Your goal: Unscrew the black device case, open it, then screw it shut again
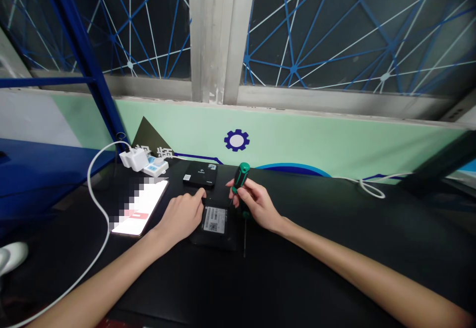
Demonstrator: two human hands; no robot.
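A small black box with a white printed label on top lies on the dark table. My left hand is at its far left corner, fingers curled and touching its edge; the fingertips are partly hidden. In my right hand is a screwdriver with a green and black handle, held upright in closed fingers. Its thin shaft points down at the box's far right corner, where the tip is hard to make out. A second screwdriver lies right of the box, its handle partly covered by my right hand.
Behind the labelled box sits another black box. On the left lies a phone with a lit screen. A white power strip with plugged-in adapters stands near the wall. Its white cable loops along the left; another cable lies back right.
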